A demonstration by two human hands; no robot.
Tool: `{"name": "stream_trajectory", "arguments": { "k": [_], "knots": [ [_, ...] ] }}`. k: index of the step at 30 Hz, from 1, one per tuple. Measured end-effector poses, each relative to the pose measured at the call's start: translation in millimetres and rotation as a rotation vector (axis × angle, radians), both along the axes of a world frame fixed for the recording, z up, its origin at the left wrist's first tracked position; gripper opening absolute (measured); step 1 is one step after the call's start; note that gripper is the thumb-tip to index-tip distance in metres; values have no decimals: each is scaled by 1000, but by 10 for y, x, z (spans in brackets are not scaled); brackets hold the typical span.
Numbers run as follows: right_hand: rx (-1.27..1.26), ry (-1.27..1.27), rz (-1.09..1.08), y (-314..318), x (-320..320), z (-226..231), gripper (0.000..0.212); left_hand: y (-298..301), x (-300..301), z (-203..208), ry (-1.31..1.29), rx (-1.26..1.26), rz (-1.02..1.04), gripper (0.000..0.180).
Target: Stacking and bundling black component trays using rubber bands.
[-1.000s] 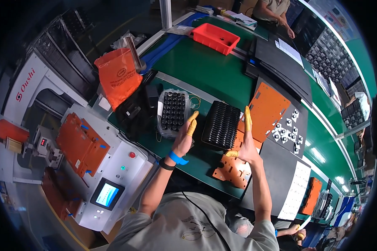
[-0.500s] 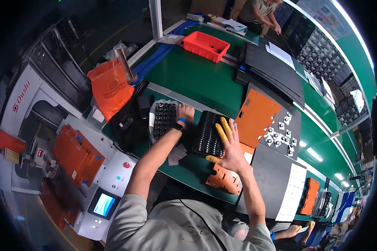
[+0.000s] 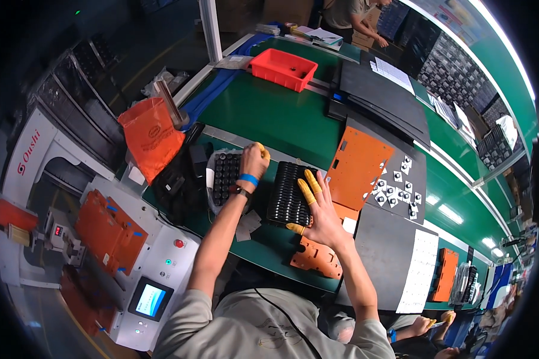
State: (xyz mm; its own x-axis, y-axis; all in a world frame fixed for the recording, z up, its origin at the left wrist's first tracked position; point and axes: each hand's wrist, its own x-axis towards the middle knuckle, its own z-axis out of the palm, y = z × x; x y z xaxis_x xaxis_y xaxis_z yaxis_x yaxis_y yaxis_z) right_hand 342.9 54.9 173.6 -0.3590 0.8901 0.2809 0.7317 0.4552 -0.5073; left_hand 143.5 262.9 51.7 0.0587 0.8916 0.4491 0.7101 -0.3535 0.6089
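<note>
Head view: we find the left hand [image 3: 255,163] curled at the right edge of a clear plastic tray [image 3: 211,194] of round black parts [image 3: 226,176]; whether it grips anything, we cannot tell. The right hand [image 3: 326,222] lies spread over the right side of a black ribbed rectangular tray [image 3: 273,200], perhaps steadying it. Trays side by side, seemingly for easy reach; flat orange plate [image 3: 359,170] farther right.

White glare streaks the green desk [image 3: 450,216] at right, and the touchscreen [image 3: 151,300] glows. The upper left is dim. Straight edges bow toward the dark rim.
</note>
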Motion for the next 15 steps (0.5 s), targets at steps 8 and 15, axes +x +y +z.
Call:
{"name": "stream_trajectory", "arguments": {
  "k": [8, 15],
  "knots": [
    [11, 30, 6, -5, -23, 5, 98, -450, -217, 954, -1412, -507, -501, 16],
    [24, 35, 7, -13, -6, -24, 98, -826, -126, 1233, -1625, -558, -761, 16]
  ]
}}
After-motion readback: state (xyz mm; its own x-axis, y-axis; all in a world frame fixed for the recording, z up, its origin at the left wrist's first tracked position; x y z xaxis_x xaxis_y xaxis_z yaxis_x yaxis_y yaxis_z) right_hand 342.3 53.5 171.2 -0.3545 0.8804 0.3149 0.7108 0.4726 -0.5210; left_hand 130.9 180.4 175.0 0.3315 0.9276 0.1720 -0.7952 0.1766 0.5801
